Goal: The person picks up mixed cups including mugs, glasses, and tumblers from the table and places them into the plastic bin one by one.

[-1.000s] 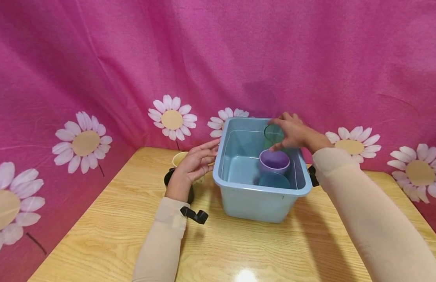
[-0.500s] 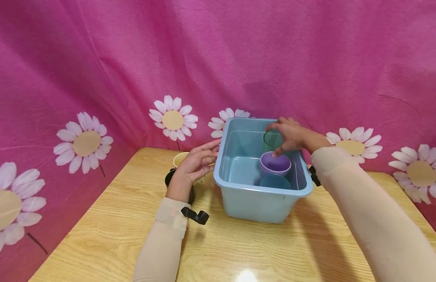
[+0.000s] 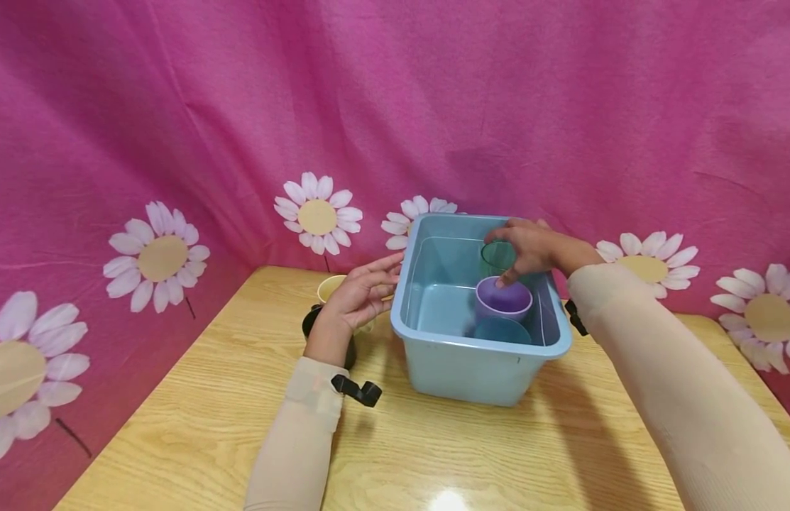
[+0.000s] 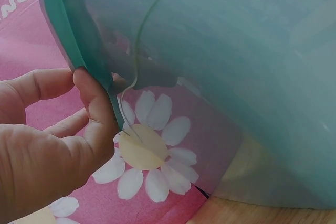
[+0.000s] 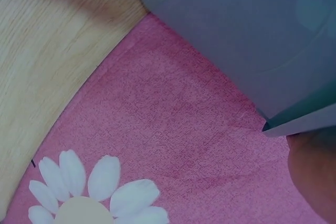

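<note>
A blue plastic tub (image 3: pixel 471 369) stands on the wooden table. In the head view, my right hand (image 3: pixel 529 245) reaches over its far right part. It grips a see-through green cup (image 3: pixel 495 268) there, fingers over the far rim and thumb towards the purple cup (image 3: pixel 509 298). Nearer the front wall sits a blue-teal cup (image 3: pixel 502 329). My left hand (image 3: pixel 363 294) is at the tub's left side, its loosely bent fingers touching the rim. The left wrist view shows the fingers (image 4: pixel 94 98) against the tub rim (image 4: pixel 71 30). Only a finger edge (image 5: pixel 315 177) shows in the right wrist view.
Left of the tub, partly behind my left hand and wrist, stand a yellow cup (image 3: pixel 329 285) and a black cup (image 3: pixel 310 319). A pink cloth (image 3: pixel 369 106) with daisies hangs right behind the table (image 3: pixel 196 426).
My right hand and the green cup have sunk slightly into the tub, and the thumb has come down over the purple cup. My left hand keeps its place at the rim.
</note>
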A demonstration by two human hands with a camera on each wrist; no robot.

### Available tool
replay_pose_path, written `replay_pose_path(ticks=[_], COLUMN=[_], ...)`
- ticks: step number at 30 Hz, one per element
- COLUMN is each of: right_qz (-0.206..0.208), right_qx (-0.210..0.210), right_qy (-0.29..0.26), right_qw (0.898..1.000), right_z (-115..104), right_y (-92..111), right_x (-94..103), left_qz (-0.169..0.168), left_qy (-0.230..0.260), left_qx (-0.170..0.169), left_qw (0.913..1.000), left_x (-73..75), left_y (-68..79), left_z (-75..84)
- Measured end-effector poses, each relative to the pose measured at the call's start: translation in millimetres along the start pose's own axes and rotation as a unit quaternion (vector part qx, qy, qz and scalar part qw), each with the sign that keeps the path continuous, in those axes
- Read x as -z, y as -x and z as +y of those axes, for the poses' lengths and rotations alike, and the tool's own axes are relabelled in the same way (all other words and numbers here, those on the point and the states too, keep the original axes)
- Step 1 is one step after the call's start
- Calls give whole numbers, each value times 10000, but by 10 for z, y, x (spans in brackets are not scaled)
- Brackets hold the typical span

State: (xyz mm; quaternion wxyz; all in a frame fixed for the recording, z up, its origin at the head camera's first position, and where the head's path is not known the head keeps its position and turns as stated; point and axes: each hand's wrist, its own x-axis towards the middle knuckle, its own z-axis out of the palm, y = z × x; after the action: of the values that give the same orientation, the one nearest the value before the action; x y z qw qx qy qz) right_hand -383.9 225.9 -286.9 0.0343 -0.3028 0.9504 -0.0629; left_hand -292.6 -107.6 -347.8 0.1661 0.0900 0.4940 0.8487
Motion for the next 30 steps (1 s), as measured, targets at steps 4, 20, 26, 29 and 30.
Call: replay_pose_path(ticks=[4, 20, 26, 29, 30], right_qz=[-25, -84, -29, 17, 32], right_qx=[-27, -47, -1, 27, 30], right_qy=[39, 126, 189, 192, 198], right_qw=[10000, 9999, 9998, 9998, 9998], right_z=[5, -8, 6, 2, 2], right_y=[-5, 3, 13, 18, 18], right_x=[-11, -21, -48, -48, -47], left_qz=[10, 48, 79, 74, 64], left_qy=[16, -7, -16, -25, -25], left_qx=[3, 14, 19, 11, 4], left_qw=[10000, 10000, 10000, 10000, 10000], left_x=[-9, -11, -16, -20, -22], left_y=[-2, -15, -15, -8, -6], left_z=[0, -14, -13, -7, -3])
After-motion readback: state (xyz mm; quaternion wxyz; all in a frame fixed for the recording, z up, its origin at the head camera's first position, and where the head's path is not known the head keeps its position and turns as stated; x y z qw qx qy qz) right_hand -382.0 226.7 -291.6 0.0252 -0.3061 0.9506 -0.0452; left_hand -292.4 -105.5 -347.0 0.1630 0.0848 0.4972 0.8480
